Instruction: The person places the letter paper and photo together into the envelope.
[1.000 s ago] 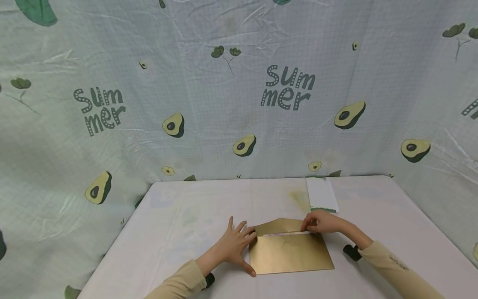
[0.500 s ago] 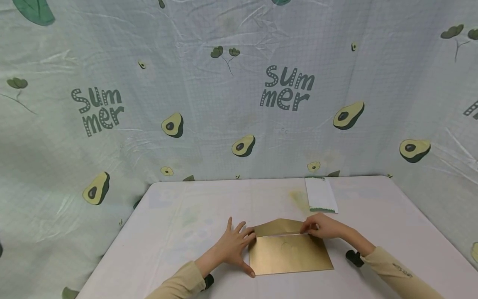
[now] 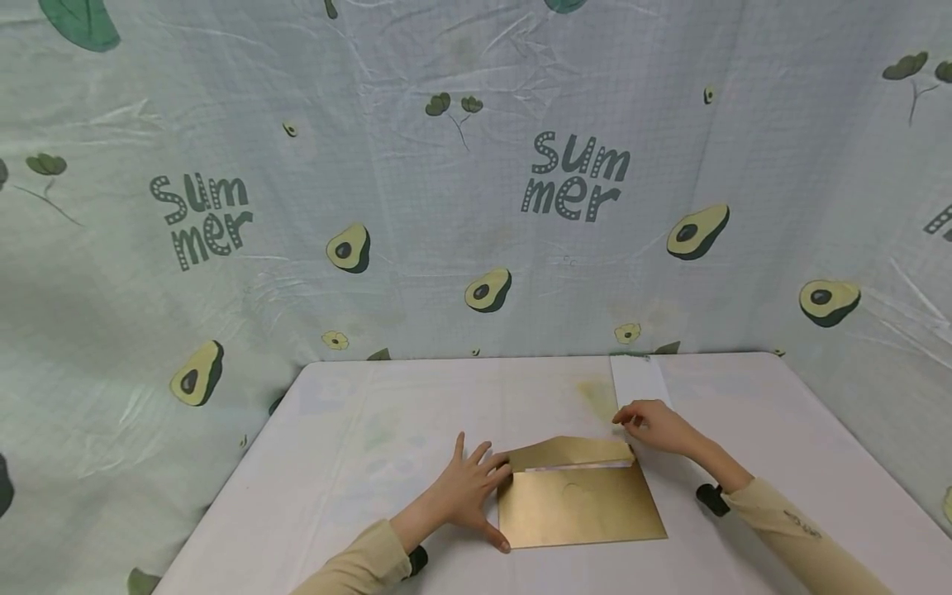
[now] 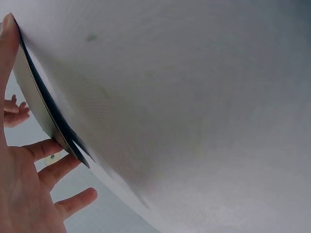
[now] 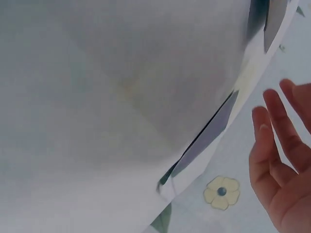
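A gold envelope lies on the white table, its flap unfolded towards the far side. A thin pale strip of its contents shows in the mouth. My left hand is spread along the envelope's left edge, thumb at the near corner and fingertips at the far one; the left wrist view shows these straight fingers against the envelope's edge. My right hand hovers past the far right corner, fingers loosely bent with nothing between them. In the right wrist view, the right hand is apart from the envelope.
Behind the right hand lies a flat white packet with a green edge, partly covered by that hand. A patterned curtain hangs at the table's back edge. Small black cameras are strapped to the wrists.
My right hand has let go of the envelope's mouth near its right end and risen away towards the packet. The left hand stays where it was.
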Demonstrator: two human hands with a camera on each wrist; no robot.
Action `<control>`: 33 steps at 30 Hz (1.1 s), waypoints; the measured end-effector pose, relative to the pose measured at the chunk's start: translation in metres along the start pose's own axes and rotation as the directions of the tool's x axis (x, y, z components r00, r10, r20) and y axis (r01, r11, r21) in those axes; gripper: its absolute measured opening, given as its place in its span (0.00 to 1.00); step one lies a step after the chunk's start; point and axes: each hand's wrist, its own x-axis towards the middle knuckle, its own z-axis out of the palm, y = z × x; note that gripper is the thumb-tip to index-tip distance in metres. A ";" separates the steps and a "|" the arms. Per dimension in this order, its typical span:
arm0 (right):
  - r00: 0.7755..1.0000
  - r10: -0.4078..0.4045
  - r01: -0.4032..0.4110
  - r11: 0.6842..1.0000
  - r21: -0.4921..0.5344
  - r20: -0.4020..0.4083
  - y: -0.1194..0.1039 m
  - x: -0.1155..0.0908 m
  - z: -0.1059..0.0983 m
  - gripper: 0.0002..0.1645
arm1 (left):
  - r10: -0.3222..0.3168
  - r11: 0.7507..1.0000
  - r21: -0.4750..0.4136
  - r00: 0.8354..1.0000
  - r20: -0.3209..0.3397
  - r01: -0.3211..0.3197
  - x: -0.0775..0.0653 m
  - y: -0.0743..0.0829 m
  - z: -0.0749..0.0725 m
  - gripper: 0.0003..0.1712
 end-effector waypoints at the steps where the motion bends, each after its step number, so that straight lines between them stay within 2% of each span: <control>1: 1.000 0.013 -0.013 1.000 -0.023 -0.028 0.003 0.002 -0.001 0.09 | 0.000 1.000 -0.001 1.000 0.000 0.000 0.000 0.000 0.000 0.58; 6: 0.986 0.095 -0.105 0.993 -0.063 -0.136 0.019 0.012 -0.008 0.09 | 0.001 1.000 -0.002 1.000 -0.001 -0.001 -0.001 0.000 -0.001 0.58; 12: 0.975 0.123 -0.142 0.985 -0.095 -0.188 0.036 0.026 -0.015 0.11 | -0.001 1.000 -0.006 1.000 0.014 0.001 -0.002 0.000 -0.001 0.59; 23: 0.959 0.193 -0.228 0.960 -0.164 -0.208 0.060 0.045 -0.026 0.14 | -0.001 1.000 -0.012 1.000 0.031 0.002 -0.002 0.000 -0.002 0.60; 29: 0.951 0.217 -0.274 0.921 -0.276 -0.219 0.073 0.050 -0.024 0.16 | 0.001 1.000 -0.008 1.000 0.014 -0.001 -0.002 0.001 -0.003 0.59; 33: 0.942 0.281 -0.329 0.883 -0.335 -0.184 0.078 0.053 -0.019 0.19 | -0.001 1.000 0.004 1.000 0.006 0.001 -0.002 0.000 -0.003 0.58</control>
